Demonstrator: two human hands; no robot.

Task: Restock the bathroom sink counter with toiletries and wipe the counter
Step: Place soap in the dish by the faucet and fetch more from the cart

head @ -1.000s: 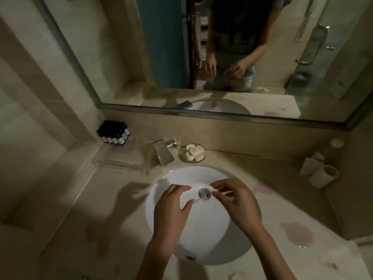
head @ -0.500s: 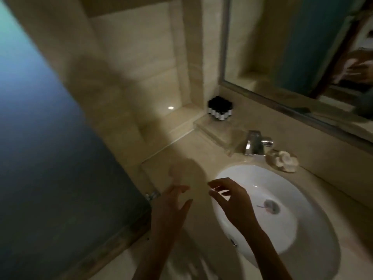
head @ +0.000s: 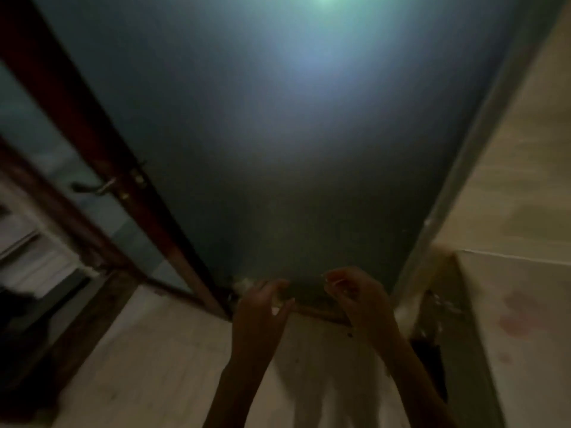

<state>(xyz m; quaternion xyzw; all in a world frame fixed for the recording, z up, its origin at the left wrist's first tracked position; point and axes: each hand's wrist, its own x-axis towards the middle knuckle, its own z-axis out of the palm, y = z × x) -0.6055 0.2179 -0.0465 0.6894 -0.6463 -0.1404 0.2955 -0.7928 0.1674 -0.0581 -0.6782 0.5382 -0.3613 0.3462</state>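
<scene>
The sink and the toiletries are out of view. Only a corner of the beige counter (head: pixel 531 279), with a pinkish stain on it, shows at the right edge. My left hand (head: pixel 262 307) and my right hand (head: pixel 358 298) are raised side by side in front of me, above the floor and left of the counter. The fingers of both are loosely curled, and I see nothing in either hand. The picture is dark and blurred.
A large frosted blue-grey glass panel (head: pixel 293 149) fills the view ahead. Left of it stands a dark brown door frame (head: pixel 92 134) with a lever handle (head: pixel 95 186). Pale floor tiles (head: pixel 154 366) lie below, and the counter's dark side (head: pixel 457 341) is at my right.
The view has swung left, from the sink to the glass panel and door. Both hands left the basin and stay raised together in front of me.
</scene>
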